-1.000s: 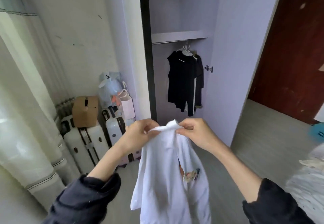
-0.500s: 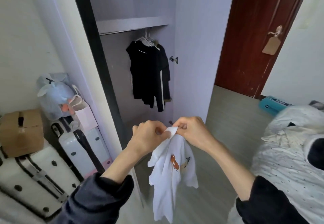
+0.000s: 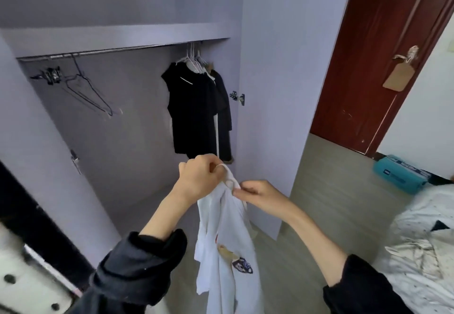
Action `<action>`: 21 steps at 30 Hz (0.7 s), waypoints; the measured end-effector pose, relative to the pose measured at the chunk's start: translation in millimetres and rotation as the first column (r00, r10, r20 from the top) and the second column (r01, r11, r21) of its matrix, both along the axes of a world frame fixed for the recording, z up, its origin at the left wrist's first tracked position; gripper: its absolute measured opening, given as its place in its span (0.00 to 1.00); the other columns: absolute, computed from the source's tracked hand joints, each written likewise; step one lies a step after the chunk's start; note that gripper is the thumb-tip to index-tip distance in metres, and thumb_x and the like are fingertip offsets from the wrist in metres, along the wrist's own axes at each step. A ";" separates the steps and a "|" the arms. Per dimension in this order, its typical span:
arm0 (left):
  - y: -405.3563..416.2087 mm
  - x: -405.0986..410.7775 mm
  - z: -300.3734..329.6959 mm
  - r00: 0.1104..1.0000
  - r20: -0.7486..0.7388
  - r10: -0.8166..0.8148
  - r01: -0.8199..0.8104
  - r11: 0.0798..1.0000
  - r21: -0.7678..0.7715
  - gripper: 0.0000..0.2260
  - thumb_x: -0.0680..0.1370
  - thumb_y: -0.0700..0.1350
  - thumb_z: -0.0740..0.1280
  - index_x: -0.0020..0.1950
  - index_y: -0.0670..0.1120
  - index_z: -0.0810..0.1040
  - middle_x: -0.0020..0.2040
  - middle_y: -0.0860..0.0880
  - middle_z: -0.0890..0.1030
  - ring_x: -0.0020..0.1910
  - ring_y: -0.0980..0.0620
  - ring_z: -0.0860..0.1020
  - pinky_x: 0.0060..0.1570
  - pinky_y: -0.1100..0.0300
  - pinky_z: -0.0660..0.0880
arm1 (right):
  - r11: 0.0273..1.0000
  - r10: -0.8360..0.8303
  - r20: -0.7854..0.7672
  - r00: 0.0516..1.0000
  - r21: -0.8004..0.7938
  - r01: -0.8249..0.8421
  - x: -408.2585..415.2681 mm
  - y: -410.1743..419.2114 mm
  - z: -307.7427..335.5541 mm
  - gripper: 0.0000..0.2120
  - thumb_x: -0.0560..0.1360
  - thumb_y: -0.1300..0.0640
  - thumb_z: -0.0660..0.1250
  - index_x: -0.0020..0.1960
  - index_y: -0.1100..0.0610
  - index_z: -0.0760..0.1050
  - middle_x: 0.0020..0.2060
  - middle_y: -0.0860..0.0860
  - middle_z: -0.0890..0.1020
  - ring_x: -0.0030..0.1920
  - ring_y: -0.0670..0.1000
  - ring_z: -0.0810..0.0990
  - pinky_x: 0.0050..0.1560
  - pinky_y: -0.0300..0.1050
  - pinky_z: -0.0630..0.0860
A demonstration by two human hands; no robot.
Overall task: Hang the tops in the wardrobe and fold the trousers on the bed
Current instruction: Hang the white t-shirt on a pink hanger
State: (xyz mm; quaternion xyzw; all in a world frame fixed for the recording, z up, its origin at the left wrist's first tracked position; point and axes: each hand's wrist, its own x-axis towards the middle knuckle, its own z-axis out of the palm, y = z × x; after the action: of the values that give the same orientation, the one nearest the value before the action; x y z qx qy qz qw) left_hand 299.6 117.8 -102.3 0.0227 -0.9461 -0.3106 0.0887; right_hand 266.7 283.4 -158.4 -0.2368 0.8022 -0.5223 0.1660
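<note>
A white top (image 3: 227, 245) with a small cartoon print hangs down from both my hands in front of the open wardrobe (image 3: 137, 122). My left hand (image 3: 200, 181) grips its collar from the left, fingers curled. My right hand (image 3: 258, 194) pinches the collar from the right. Inside the wardrobe a metal rail (image 3: 98, 53) carries black tops (image 3: 196, 109) on white hangers at its right end. An empty wire hanger (image 3: 91, 92) hangs near the rail's left end. The edge of the bed (image 3: 422, 237) with a speckled white cover shows at the right.
The open wardrobe door panel (image 3: 277, 92) stands right of the hanging clothes. Behind it is a dark red room door (image 3: 373, 55) with a cardboard tag. A teal box (image 3: 398, 176) lies on the floor by the bed. A white suitcase (image 3: 32, 279) stands at the lower left.
I have stepped closer to the wardrobe and the view has swung right, so the rail and the empty hanger now show. Both hands still hold the white top's collar, slightly further apart.
</note>
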 end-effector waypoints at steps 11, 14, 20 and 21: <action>-37.8 -134.2 17.3 0.991 -0.052 0.120 -0.105 0.970 0.220 0.09 0.79 0.47 0.60 0.38 0.50 0.73 0.33 0.56 0.71 0.34 0.56 0.69 0.42 0.60 0.70 | 0.880 0.142 -0.176 0.974 0.474 -0.042 -171.2 -6.8 -13.1 0.15 0.75 0.55 0.64 0.33 0.48 0.63 0.30 0.42 0.70 0.32 0.44 0.68 0.37 0.39 0.63; -60.7 -164.8 13.3 0.974 -0.095 0.204 -0.168 0.941 0.293 0.09 0.78 0.47 0.61 0.40 0.46 0.74 0.34 0.55 0.71 0.33 0.57 0.69 0.34 0.65 0.66 | 0.709 0.228 -0.228 0.946 0.706 -0.001 -213.1 -17.6 -24.0 0.11 0.75 0.55 0.61 0.35 0.49 0.64 0.38 0.47 0.73 0.44 0.54 0.73 0.50 0.46 0.63; -132.6 -224.1 2.0 0.951 -0.068 0.301 -0.265 0.910 0.320 0.10 0.78 0.46 0.62 0.41 0.44 0.76 0.37 0.51 0.76 0.36 0.53 0.73 0.37 0.62 0.69 | 0.739 0.065 -0.452 0.890 0.621 0.262 -303.6 -53.0 -26.1 0.08 0.73 0.62 0.58 0.46 0.51 0.72 0.45 0.51 0.76 0.51 0.56 0.77 0.47 0.44 0.61; -144.2 -230.6 -1.9 0.952 -0.047 0.303 -0.277 0.914 0.295 0.10 0.78 0.47 0.63 0.40 0.44 0.76 0.36 0.51 0.76 0.36 0.53 0.73 0.36 0.63 0.69 | 0.750 0.042 -0.476 0.878 0.596 0.287 -319.1 -58.7 -22.7 0.09 0.73 0.63 0.58 0.47 0.52 0.73 0.47 0.52 0.76 0.51 0.57 0.77 0.47 0.44 0.62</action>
State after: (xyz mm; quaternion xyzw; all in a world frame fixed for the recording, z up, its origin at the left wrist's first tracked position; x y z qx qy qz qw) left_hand 69.0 -26.3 -104.2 0.1611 -0.8724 -0.4279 0.1729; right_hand -52.4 224.7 -181.1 -0.2260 0.9626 -0.1490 0.0069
